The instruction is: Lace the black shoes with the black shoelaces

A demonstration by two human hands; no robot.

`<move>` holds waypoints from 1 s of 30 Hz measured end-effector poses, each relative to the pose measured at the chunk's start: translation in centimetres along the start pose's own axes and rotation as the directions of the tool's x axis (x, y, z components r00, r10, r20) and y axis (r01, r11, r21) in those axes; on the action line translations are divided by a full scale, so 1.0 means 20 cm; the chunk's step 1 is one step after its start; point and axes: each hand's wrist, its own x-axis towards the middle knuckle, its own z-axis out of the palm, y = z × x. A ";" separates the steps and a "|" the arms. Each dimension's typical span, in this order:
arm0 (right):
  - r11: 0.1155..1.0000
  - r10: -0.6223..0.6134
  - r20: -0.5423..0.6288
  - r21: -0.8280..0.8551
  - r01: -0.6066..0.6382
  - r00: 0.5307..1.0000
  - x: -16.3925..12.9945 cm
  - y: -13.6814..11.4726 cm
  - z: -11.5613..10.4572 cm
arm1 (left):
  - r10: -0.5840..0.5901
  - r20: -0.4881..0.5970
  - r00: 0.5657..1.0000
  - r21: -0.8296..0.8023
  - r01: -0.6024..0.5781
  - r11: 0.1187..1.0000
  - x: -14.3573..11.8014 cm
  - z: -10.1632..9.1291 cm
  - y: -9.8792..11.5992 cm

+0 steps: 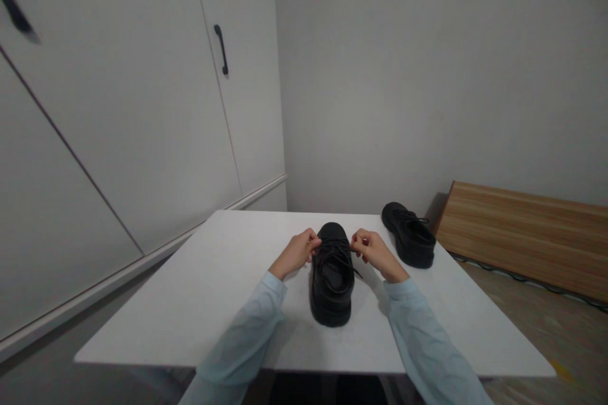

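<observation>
I can't make out the laces (338, 246) well: black on black, they blur into the shoe (332, 278), and only a thin end shows against the table beside the right side of the shoe. My forearms are cut off at the bottom edge. My left hand (297, 251) sits at the left side of the shoe, its grip pinched closed on what looks like a lace end, though the strand itself is hard to see. My right hand (375, 251) mirrors it on the right, fingers pinched together at the lacing. The shoe stands between both hands, toe pointing away from me, heel towards me, near the middle of the white table (213, 291). A second black shoe (409, 234) lies well apart by the far right corner. White cupboard doors (142, 107) fill the left; a wooden board (522, 234) leans by the grey wall.
</observation>
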 end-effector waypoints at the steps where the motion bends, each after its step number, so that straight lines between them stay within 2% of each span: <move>1: 1.000 0.008 0.003 -0.001 -0.008 1.000 0.00 0.00 0.00 | -0.004 0.010 1.000 0.013 0.003 1.000 0.00 -0.01 0.00; 10: 0.998 0.047 0.090 -0.051 -0.043 0.995 -0.01 0.00 -0.01 | -0.059 0.113 0.992 0.028 0.056 0.998 -0.02 -0.03 -0.01; 20: 0.989 0.067 0.119 -0.137 -0.050 0.991 0.00 0.05 -0.03 | -0.092 0.152 0.984 0.047 0.085 0.995 -0.02 -0.04 -0.03; 30: 0.991 0.086 0.152 -0.118 -0.068 0.985 0.00 0.06 -0.04 | -0.086 0.167 0.982 0.083 0.073 0.994 -0.02 -0.06 -0.04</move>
